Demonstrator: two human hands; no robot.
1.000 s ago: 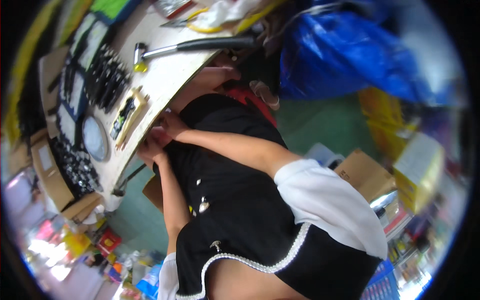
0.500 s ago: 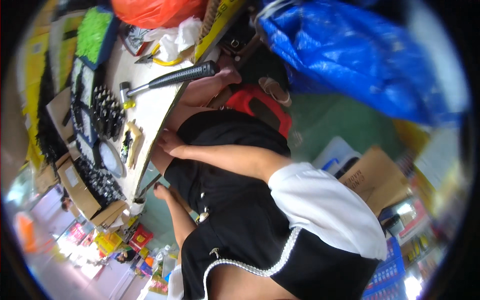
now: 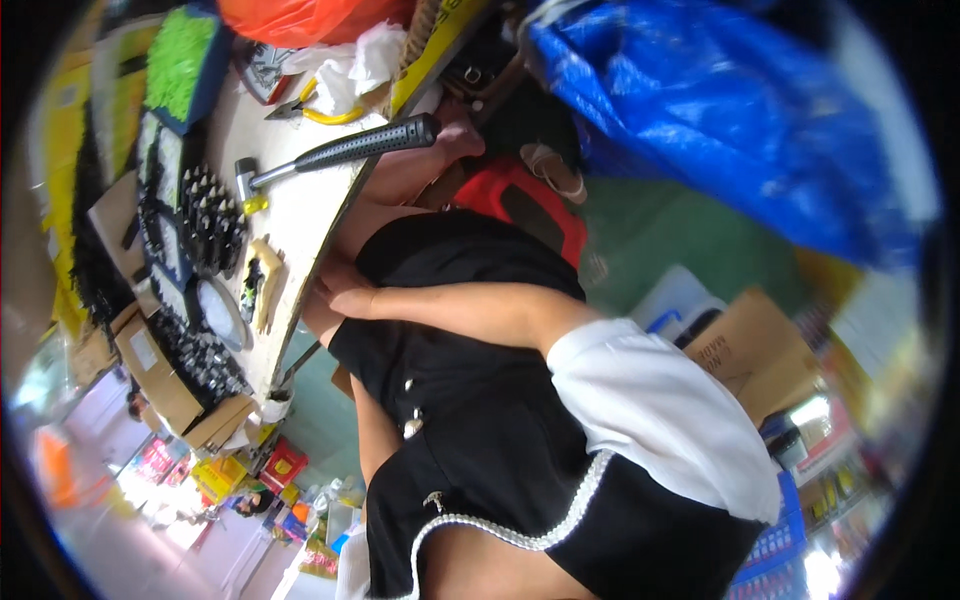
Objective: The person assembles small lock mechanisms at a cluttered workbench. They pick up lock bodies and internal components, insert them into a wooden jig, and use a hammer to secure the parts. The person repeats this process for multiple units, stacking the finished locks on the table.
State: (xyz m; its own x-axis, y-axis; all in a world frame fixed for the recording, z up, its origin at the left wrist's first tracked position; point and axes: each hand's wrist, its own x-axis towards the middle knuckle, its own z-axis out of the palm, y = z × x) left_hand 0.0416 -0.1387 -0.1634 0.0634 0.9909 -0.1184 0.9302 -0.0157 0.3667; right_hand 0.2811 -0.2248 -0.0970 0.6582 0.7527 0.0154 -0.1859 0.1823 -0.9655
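My right hand [image 3: 345,290] rests on my bare thigh at the hem of my black clothing, beside the worktable's edge [image 3: 312,275]. Its fingers lie along the thigh, partly in shade, with nothing visible in them. Of my left arm only the forearm [image 3: 374,435] shows; the hand is hidden behind my body. On the tabletop, a hammer [image 3: 350,148] lies with its black handle over the edge and a yellow tip on its head. Beyond it are yellow-handled pliers [image 3: 333,116]. Nearer me lies a small cream-coloured piece [image 3: 266,285] with dark bits on it.
Black pointed pieces [image 3: 212,220] stand packed together beside a round pale dish [image 3: 222,314]. A blue tray of green pieces [image 3: 182,65] and an orange bag [image 3: 315,20] sit farther off. A red stool [image 3: 560,215], blue tarpaulin [image 3: 720,110] and cardboard box [image 3: 755,355] occupy the right side.
My left hand, which showed below the table edge, has drawn back out of sight behind my body. My right hand stays on the thigh, and the view has shifted slightly.
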